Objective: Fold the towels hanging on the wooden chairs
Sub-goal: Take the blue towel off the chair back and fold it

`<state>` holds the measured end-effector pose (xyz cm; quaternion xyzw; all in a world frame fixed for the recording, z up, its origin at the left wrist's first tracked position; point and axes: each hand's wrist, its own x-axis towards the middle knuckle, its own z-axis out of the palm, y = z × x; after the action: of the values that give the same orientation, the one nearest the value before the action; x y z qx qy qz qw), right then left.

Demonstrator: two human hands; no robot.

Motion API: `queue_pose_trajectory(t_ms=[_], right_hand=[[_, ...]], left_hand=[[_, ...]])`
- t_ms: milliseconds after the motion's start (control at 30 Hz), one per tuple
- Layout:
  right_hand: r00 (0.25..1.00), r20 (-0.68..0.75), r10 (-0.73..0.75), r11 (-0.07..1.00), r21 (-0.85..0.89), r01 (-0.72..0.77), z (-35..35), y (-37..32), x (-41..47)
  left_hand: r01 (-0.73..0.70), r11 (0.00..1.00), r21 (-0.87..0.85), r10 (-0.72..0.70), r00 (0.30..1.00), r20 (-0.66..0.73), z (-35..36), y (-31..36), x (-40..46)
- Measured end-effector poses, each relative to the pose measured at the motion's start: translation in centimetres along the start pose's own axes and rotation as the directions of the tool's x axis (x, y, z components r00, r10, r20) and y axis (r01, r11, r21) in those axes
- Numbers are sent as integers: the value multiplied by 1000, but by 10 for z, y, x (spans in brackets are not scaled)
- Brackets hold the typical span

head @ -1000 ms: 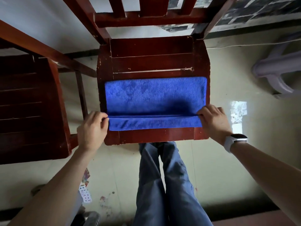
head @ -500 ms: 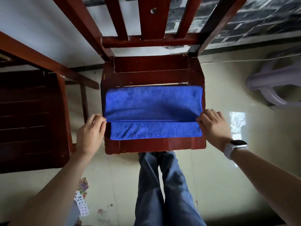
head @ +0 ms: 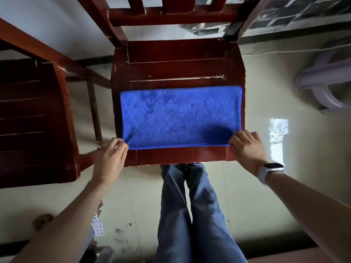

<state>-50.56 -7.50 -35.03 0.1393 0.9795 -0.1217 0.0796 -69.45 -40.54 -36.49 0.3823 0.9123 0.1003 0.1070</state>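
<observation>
I see my left hand (head: 110, 158) and right hand (head: 247, 149) each pinching a near corner of the blue towel (head: 180, 116) lying flat on the chair seat (head: 176, 61) at frame centre.

Head camera; looks steeply down, close over chair seat (head: 176, 69)

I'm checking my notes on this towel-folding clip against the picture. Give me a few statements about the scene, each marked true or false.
1. The blue towel lies on the seat of the wooden chair. True.
2. The left hand pinches the towel's near left corner. True.
3. The right hand rests on the floor. False: it holds the towel's near right corner.
4. A watch is on the left wrist. False: it is on the right wrist.
5. The towel is red. False: it is blue.
</observation>
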Motion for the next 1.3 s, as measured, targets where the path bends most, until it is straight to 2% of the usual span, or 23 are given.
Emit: queue_pose_trajectory(t_ms=[100, 200, 333, 433, 500, 600, 700, 833, 967, 1100, 1200, 1300], right_hand=[[999, 30, 18, 1000, -20, -17, 13, 1, -4], [997, 71, 27, 1000, -11, -27, 19, 0, -8], [1000, 0, 3, 1000, 14, -3, 13, -9, -4], [997, -70, -20, 999, 23, 22, 13, -31, 21], [998, -65, -5, 1000, 19, 7, 21, -51, 47], [998, -56, -13, 1000, 9, 14, 37, -73, 88], [999, -36, 17, 1000, 7, -17, 56, -78, 110], [996, -77, 49, 996, -71, -54, 72, -70, 111], [981, -85, 174, 981, -71, -180, 70, -42, 102], [942, -39, 332, 942, -32, -334, 59, -9, 88], [865, 42, 500, 861, 81, -502, 50, 14, 79], [847, 95, 524, 815, 232, -530, 38, 25, 62]], left_hand=[[-4, 995, 98, -3, 997, 73, 6, -1, 1], [-6, 986, 168, -8, 996, 87, 5, 2, 0], [48, 991, 121, -55, 997, 53, -3, 20, 4], [21, 995, 101, -24, 999, 32, 3, 51, 27], [5, 996, 94, -10, 998, 58, 15, 71, 51], [61, 994, 92, -68, 995, 70, 38, 87, 91], [82, 988, 133, -90, 994, 57, 59, 85, 116], [103, 983, 155, -105, 994, 6, 73, 74, 117], [256, 961, 106, -253, 967, -44, 71, 59, 109], [362, 929, 75, -360, 932, -30, 65, 48, 104], [375, 926, 45, -376, 926, 28, 59, 46, 103], [396, 918, 9, -396, 916, 65, 51, 49, 101]])
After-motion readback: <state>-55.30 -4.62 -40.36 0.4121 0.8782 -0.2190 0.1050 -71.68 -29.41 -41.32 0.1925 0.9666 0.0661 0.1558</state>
